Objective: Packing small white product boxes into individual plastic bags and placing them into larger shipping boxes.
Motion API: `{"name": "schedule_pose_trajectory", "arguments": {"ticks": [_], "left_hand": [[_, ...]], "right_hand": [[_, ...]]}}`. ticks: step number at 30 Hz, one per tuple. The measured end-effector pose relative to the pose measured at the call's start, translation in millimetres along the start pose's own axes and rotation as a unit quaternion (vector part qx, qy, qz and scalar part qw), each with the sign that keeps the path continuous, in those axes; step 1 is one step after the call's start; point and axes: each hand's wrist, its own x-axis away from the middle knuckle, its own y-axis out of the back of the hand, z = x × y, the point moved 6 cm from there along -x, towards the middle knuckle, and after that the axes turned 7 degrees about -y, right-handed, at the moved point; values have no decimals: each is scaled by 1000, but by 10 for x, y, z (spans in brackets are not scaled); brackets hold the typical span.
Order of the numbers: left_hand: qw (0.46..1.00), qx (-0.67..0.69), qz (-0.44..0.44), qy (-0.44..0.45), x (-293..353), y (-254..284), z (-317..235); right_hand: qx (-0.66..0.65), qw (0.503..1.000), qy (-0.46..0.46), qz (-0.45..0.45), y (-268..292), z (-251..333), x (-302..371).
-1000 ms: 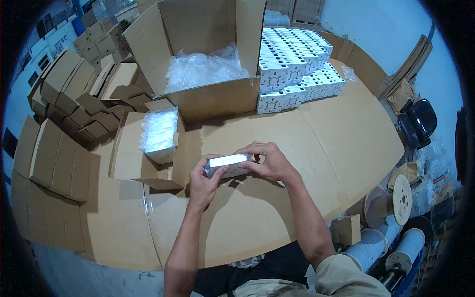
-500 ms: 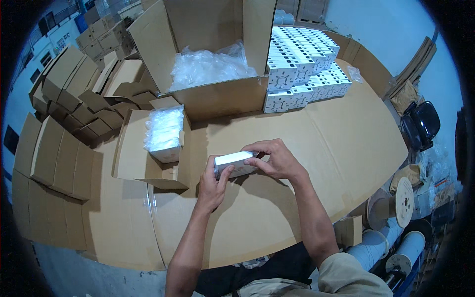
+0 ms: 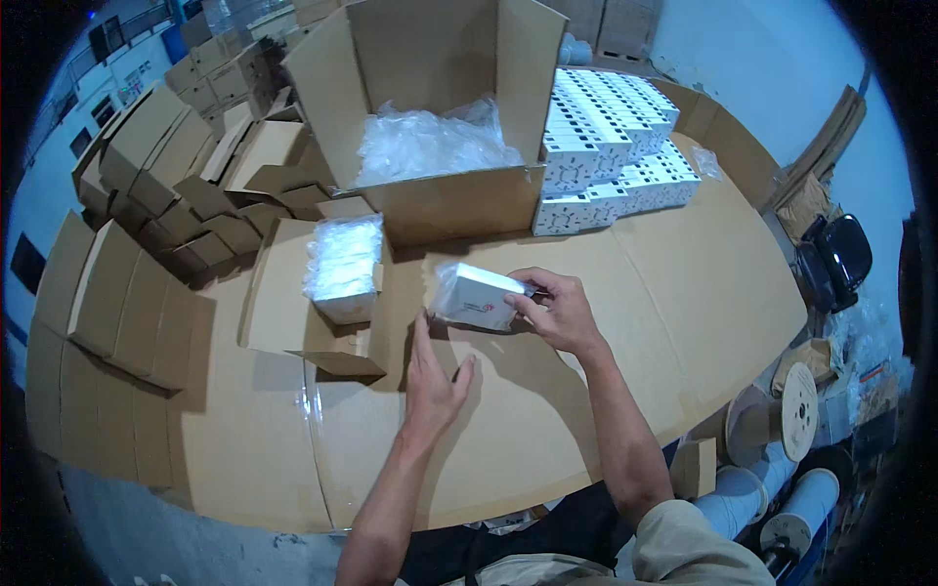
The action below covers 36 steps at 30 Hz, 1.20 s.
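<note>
A small white box in a clear plastic bag (image 3: 476,297) is held up over the table, tilted, a red mark on its face. My right hand (image 3: 555,311) grips its right end between thumb and fingers. Just below its left end, my left hand (image 3: 437,383) is open, thumb and fingers apart, holding nothing. To the left stands an open cardboard carton (image 3: 283,317) with a row of plastic-wrapped white boxes (image 3: 347,264) inside. Some room shows at the near end of that row.
A large open carton (image 3: 459,207) full of clear plastic bags (image 3: 430,145) stands behind. Right of it are stacked white boxes (image 3: 611,146). Folded brown cartons (image 3: 127,313) line the left side. Cable spools (image 3: 796,410) and a black chair (image 3: 835,249) are off the table's right edge.
My left hand has let go of the wrapped box and opened below it. The right hand now holds the box alone, its printed face turned more into view.
</note>
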Motion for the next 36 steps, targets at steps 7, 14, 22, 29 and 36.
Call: {"name": "schedule_pose_trajectory", "arguments": {"ticks": [7, 14, 22, 29, 36], "left_hand": [[981, -162, 90, -55, 570, 203, -270], [958, -229, 171, -6, 1004, 426, -466], [957, -231, 173, -3, 1101, 458, -449], [959, -224, 175, -7, 1052, 456, -440], [958, -226, 177, -8, 1040, 450, -437]], "right_hand": [[-156, 981, 113, -5, -414, 264, -161], [-286, 945, 147, 61, -1011, 685, -326], [-5, 982, 163, 97, -1195, 763, -438], [135, 918, 350, 131, -1279, 1191, -409], [246, 893, 363, 104, -1570, 1076, -436]]}}
